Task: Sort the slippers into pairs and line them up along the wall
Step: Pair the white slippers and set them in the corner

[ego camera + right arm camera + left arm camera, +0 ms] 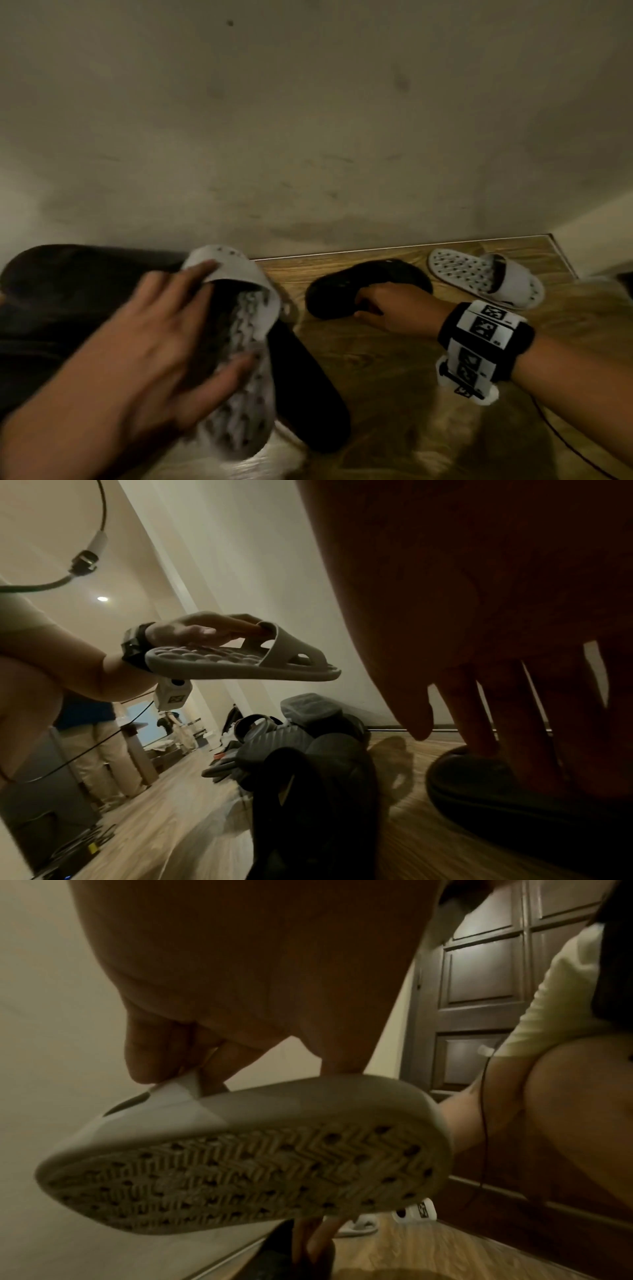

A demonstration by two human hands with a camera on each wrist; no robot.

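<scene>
My left hand (202,305) holds a white perforated slipper (246,359) up off the floor. Its fingers (147,1066) pinch the strap, and the zigzag sole (240,1172) faces the left wrist camera. A matching white slipper (486,277) lies on the floor by the wall at the right. To its left my right hand (373,301) grips a black slipper (370,277) that lies on the floor, with its fingers (514,723) reaching down into it. A second black slipper (308,387) lies under the raised white one.
A pile of dark slippers (301,739) sits against the wall (308,137) on the left. The wood floor (394,377) ends at a corner (561,253) on the right. There are a dark panelled door (479,988), a thin cable (565,438) and a person standing far off (95,750).
</scene>
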